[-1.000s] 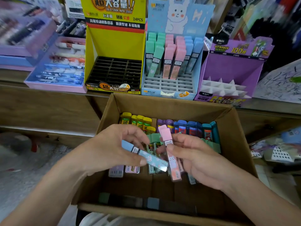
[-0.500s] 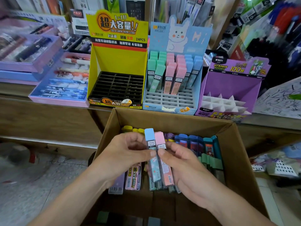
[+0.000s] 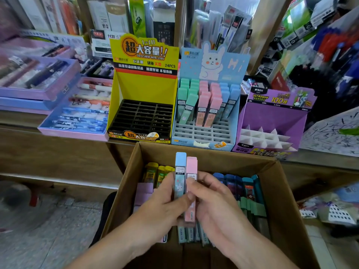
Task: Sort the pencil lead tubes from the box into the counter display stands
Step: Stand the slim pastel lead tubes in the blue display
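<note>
Head view: both hands are over the open cardboard box (image 3: 281, 200), which stands just in front of the desk (image 3: 58, 152). The left hand (image 3: 161, 208) grips a blue tube (image 3: 180, 171), and the right hand (image 3: 215, 204) pinches a pink tube (image 3: 191, 167) with the thumb across its label. The two tubes stand upright, side by side and touching, caps up.

On the desk three stands are in a row. The yellow stand (image 3: 144, 88) shows only its black grid, with no tube in it. The blue rabbit stand (image 3: 233, 65) has its back rows filled with green, pink and blue tubes, while the front rows of slots are free. The purple stand (image 3: 275, 117) shows only white dividers.

In the box many tubes remain: yellow ones (image 3: 153, 171) at the far left, dark blue and teal ones (image 3: 239, 185) at the right, green ones below them, and some purple packs near the left wall.

I judge the task to be at an early to middle stage. Only one stand is partly filled, and the two tubes in the hands likely belong to the blue rabbit stand. The yellow and purple stands are not yet begun.
</note>
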